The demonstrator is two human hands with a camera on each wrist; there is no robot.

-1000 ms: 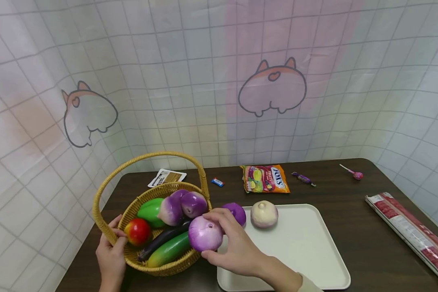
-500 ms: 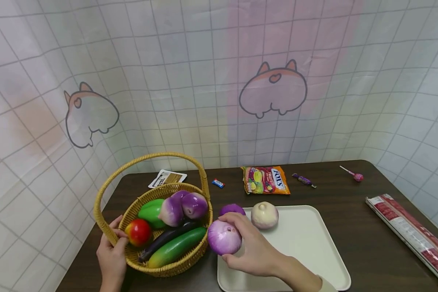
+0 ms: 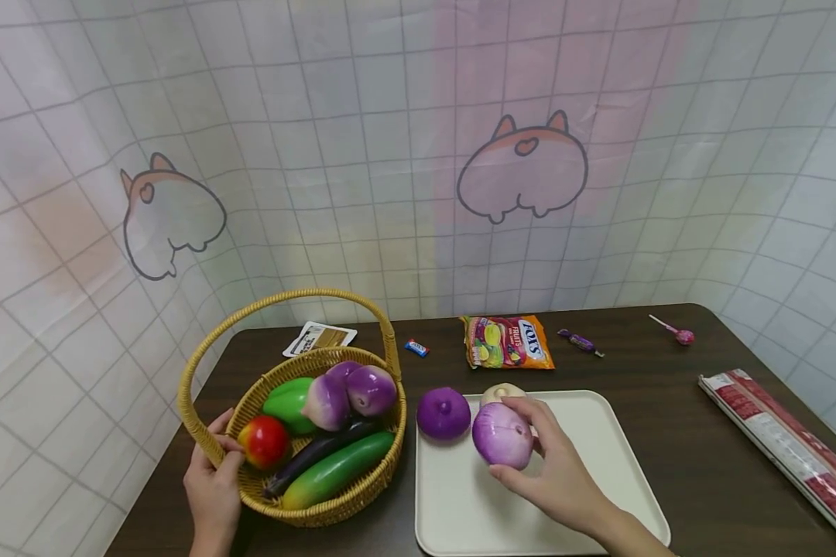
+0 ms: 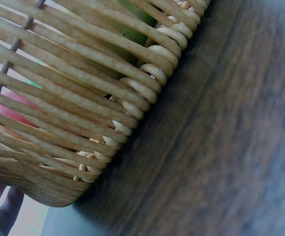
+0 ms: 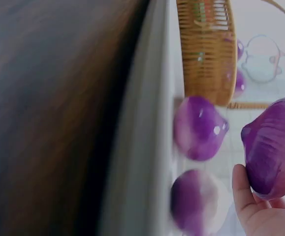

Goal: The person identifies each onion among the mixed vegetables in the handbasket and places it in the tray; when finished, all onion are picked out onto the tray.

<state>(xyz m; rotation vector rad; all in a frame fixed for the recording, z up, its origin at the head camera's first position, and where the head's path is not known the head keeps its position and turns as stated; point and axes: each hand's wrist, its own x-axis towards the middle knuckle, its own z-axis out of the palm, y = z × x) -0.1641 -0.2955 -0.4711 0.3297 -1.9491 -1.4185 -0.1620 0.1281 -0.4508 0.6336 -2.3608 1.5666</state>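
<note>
While aloft, onion [image 3: 499,442] tip-down

A bare left hand [image 3: 211,486] and a bare right hand [image 3: 564,480] are showing slim fingers [image 3: 545,419].
In the head view, the right hand is running into a slender, bare forearm [image 3: 630,532]; the left wrist view is catching only shadowed fingers at its lower-left corner.
</note>
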